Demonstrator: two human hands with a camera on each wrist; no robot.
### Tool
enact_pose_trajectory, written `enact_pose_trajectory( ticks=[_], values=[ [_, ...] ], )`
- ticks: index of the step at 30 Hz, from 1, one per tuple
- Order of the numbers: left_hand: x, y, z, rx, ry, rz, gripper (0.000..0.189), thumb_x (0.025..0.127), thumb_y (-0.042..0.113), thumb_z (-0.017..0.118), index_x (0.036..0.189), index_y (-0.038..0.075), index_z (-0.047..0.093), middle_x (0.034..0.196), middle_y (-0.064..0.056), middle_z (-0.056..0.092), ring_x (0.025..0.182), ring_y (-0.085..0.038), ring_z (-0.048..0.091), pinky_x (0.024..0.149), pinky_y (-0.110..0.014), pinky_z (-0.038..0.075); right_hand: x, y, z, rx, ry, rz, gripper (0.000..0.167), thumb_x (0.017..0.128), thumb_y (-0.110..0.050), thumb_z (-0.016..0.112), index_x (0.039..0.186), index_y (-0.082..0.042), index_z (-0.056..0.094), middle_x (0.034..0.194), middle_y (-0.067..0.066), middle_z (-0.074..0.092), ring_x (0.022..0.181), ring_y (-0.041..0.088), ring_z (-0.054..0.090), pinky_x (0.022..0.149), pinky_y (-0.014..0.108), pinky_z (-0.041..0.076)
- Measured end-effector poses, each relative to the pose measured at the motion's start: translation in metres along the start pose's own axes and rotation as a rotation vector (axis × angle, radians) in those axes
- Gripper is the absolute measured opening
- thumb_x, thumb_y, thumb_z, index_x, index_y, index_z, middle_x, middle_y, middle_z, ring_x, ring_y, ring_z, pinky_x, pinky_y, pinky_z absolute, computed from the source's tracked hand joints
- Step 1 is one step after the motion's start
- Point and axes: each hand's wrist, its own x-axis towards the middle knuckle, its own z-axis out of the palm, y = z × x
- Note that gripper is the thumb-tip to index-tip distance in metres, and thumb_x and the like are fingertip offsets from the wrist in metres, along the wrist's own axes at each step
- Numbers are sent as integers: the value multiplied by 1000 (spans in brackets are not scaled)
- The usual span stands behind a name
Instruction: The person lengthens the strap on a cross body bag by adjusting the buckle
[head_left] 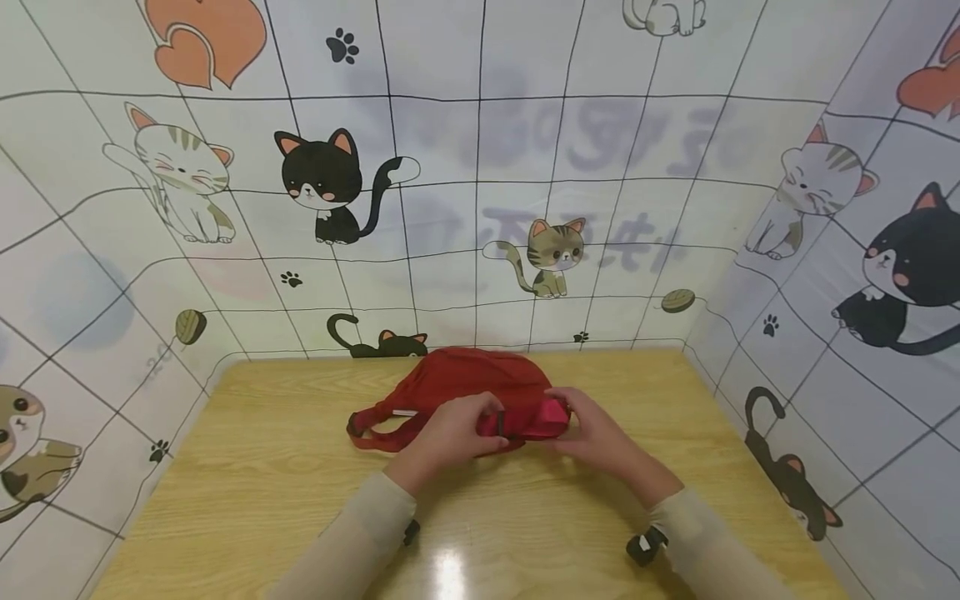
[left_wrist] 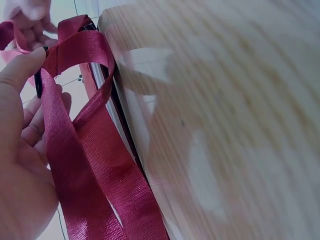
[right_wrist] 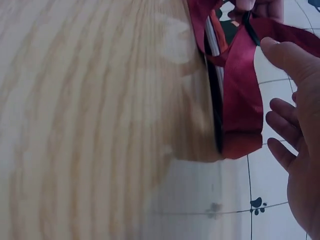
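A red waist bag (head_left: pixel 480 375) lies at the back of the table, its red webbing strap (left_wrist: pixel 85 165) looped in front of it. My left hand (head_left: pixel 453 429) pinches the strap beside a black slider (head_left: pixel 501 423), with the thumb (left_wrist: pixel 30 62) on top near that slider in the left wrist view. At the strap's right-hand folds, my right hand (head_left: pixel 596 437) holds the webbing between thumb and fingers. In the right wrist view its thumb (right_wrist: pixel 287 57) overlaps the strap and its other fingers (right_wrist: pixel 285 125) are loosely bent below.
The bag rests on a light wooden table (head_left: pixel 300 500). Behind it stands a white wall covering (head_left: pixel 450 225) with a grid and cartoon cats, which continues along both sides. A black band piece (head_left: pixel 647 546) shows at the right wrist.
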Motion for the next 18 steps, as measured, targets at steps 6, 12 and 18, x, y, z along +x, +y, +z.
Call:
enact_pose_trajectory(
  ticks=[6,12,18],
  values=[
    [0,3,-2,-4,-6,-10,43,92,41,92,127,27,70,99,14,66,93,-11,62,87,-35,55,-2,18,3,-165,30,-62,52,80,-8,100,125,-12,73,115,-5,75,110,20,65,98,49,55],
    [-1,1,-6,-4,5,-11,44,92,40,93,127,26,70,103,12,69,95,-11,64,91,-38,56,2,19,8,-292,88,-138,33,78,-7,100,96,-18,74,95,-3,72,95,21,64,85,46,53],
    [-2,-3,-9,-11,8,-27,44,91,39,93,126,26,70,103,13,69,93,-11,63,86,-35,56,3,19,5,-368,134,-192,28,77,-5,101,91,-15,79,89,-1,69,87,22,61,80,46,49]
  ],
)
